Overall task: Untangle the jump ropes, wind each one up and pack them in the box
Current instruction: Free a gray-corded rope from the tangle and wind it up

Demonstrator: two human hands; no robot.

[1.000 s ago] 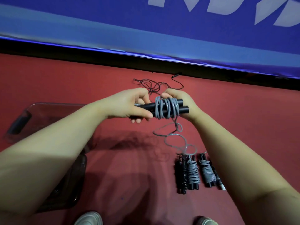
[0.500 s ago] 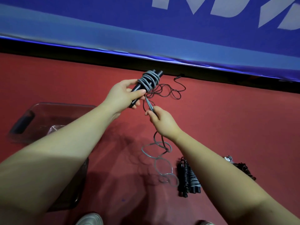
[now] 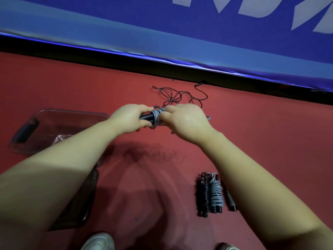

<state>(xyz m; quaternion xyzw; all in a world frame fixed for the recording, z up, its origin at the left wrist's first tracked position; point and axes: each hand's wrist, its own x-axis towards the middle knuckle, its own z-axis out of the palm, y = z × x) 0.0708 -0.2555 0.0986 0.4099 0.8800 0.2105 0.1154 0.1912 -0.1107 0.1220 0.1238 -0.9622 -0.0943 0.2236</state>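
We hold the grey jump rope between both hands, its paired black handles lying crosswise from one hand to the other. Our left hand is clenched round one end of the handles, and our right hand closes over the other end with fingers curled onto the grey coils, though its back hides just what they pinch. The box sits out beyond the left hand, nearer that one, so we judge the left would carry the bundle there. The wound ropes lie back from the right hand, and the tangled black rope lies just beyond both.
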